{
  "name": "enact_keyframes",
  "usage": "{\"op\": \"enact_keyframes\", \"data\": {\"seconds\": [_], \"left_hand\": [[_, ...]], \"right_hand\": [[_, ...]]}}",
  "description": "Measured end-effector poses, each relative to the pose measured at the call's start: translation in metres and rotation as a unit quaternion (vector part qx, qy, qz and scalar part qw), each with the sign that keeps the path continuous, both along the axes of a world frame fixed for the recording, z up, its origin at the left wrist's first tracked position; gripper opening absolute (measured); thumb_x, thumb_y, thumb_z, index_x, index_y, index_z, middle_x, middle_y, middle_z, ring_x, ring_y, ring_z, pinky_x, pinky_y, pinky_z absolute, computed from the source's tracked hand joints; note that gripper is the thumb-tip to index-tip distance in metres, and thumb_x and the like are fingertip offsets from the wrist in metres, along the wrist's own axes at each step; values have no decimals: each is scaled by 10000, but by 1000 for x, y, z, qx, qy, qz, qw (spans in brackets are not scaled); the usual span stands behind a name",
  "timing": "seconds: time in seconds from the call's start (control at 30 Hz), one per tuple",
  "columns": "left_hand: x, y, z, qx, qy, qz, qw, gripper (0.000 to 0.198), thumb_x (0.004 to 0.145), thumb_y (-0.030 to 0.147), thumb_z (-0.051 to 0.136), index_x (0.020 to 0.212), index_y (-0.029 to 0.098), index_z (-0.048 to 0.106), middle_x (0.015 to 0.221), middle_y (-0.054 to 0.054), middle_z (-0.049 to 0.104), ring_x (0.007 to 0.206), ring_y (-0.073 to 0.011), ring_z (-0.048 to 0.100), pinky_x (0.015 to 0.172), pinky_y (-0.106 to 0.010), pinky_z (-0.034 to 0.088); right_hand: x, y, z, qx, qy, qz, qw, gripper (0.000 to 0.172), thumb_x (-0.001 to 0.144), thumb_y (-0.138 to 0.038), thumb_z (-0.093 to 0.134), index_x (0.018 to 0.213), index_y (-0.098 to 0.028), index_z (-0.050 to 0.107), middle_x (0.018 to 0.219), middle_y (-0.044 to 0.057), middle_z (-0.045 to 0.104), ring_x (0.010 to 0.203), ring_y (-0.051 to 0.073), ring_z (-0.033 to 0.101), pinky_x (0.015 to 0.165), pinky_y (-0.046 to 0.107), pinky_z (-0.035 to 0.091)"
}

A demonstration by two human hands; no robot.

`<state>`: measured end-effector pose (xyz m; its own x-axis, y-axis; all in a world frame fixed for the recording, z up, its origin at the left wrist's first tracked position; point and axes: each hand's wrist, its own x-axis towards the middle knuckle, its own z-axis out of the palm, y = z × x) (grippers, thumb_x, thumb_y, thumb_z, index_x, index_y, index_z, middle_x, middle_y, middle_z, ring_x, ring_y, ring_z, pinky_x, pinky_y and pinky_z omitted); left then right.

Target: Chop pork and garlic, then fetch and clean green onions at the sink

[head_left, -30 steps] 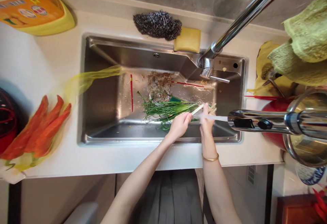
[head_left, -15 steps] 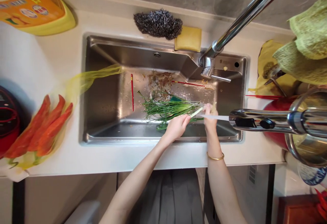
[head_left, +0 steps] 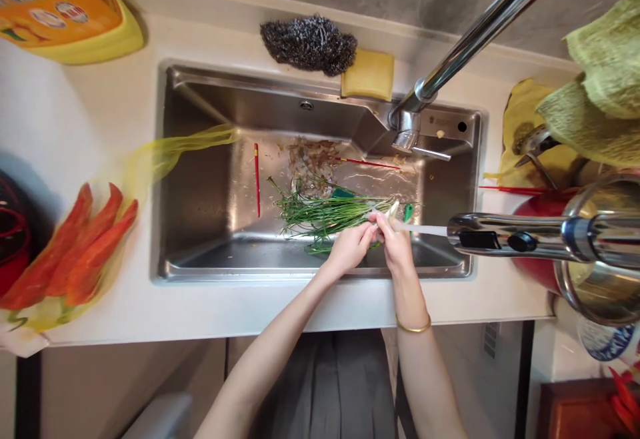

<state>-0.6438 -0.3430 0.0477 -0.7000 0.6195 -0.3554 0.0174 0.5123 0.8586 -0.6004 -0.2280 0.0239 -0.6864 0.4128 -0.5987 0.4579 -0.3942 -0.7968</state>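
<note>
Long green stalks with pale ends [head_left: 330, 215] lie in the metal sink [head_left: 200, 270], their white ends toward the right. My left hand [head_left: 351, 247] is closed round some of the stalks near their pale ends. Close beside it, my right hand [head_left: 395, 242] pinches the same stalks, its fingertips almost touching the left ones. A stream of water [head_left: 425, 229] runs from the faucet head [head_left: 480, 235] onto my right hand. Which stalks each finger holds is partly hidden. A small green object [head_left: 409, 212] shows just beyond my right hand.
Brown peelings [head_left: 313, 155] and red chopsticks [head_left: 257, 179] lie in the sink. Behind it sit a steel scourer [head_left: 307, 45] and yellow sponge [head_left: 369, 75]. Red peppers [head_left: 95, 252] in yellow netting are left; an orange bottle [head_left: 65, 15] stands behind. The faucet lever [head_left: 433, 154] juts over the sink.
My right hand has moved left, up against my left hand, and the green object beside it has come into view. My left hand has barely moved.
</note>
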Motion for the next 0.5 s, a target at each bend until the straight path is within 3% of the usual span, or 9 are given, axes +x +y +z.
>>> {"op": "enact_keyframes", "data": {"seconds": [0.1, 0.2, 0.27, 0.4, 0.5], "left_hand": [[5, -1, 2, 3, -1, 1, 1000, 340, 884, 338, 298, 689, 179, 527, 564, 24, 504, 521, -100, 444, 540, -197, 301], [7, -7, 2, 13, -11, 18, 1000, 355, 893, 348, 277, 695, 181, 520, 532, 36, 484, 505, -93, 440, 537, -192, 300], [6, -7, 0, 17, -19, 34, 999, 367, 900, 353, 252, 711, 180, 514, 526, 41, 471, 498, -90, 436, 538, -190, 301], [3, 1, -4, 18, -10, 26, 999, 354, 895, 348, 274, 698, 174, 510, 553, 27, 489, 518, -97, 442, 539, -195, 297], [4, 4, -3, 0, 7, 15, 1000, 355, 892, 359, 288, 686, 177, 512, 563, 21, 500, 521, -101, 440, 536, -199, 289]], "right_hand": [[-8, 12, -4, 1, 23, -95, 995, 357, 713, -516, 538, 839, -197, 636, 888, 46, 647, 495, 68, 422, 389, 202, 285], [-10, 29, -4, -6, 42, -164, 986, 349, 738, -515, 504, 897, -223, 609, 1005, 44, 632, 491, 60, 404, 372, 193, 286], [-7, 27, 1, -34, 34, -125, 991, 354, 735, -501, 525, 933, -220, 610, 1016, 46, 631, 527, 66, 435, 385, 188, 309], [-3, 5, 8, -73, 14, 7, 997, 320, 699, -444, 607, 861, -172, 655, 856, 52, 650, 550, 81, 472, 397, 191, 329], [-8, 11, 0, -71, 28, -53, 996, 274, 706, -434, 596, 778, -175, 652, 802, 42, 642, 506, 70, 444, 384, 194, 314]]}}
